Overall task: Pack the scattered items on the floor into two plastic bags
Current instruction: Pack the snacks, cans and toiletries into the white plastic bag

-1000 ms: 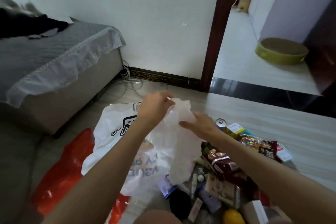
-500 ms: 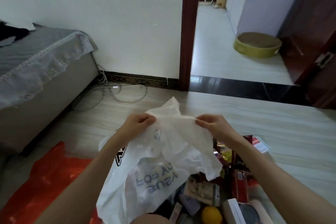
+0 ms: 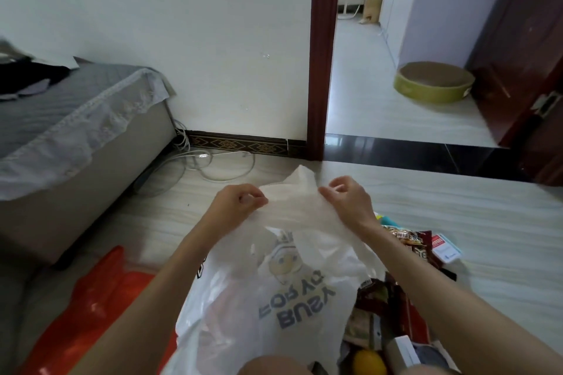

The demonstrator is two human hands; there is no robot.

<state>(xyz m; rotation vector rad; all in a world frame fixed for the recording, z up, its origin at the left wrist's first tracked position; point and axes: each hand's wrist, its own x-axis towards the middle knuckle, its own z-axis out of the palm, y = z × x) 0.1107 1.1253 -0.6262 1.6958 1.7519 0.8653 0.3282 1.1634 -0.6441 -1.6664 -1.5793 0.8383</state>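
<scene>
Head view: both hands' fingers (image 3: 327, 192) pinch white bag (image 3: 292, 292) (printed) rim.

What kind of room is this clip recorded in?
Most likely a bedroom in a home. A bed with a grey cover stands against the wall at left, a dark red door frame opens onto a tiled hallway, and a round green pet bed lies out there.
</scene>
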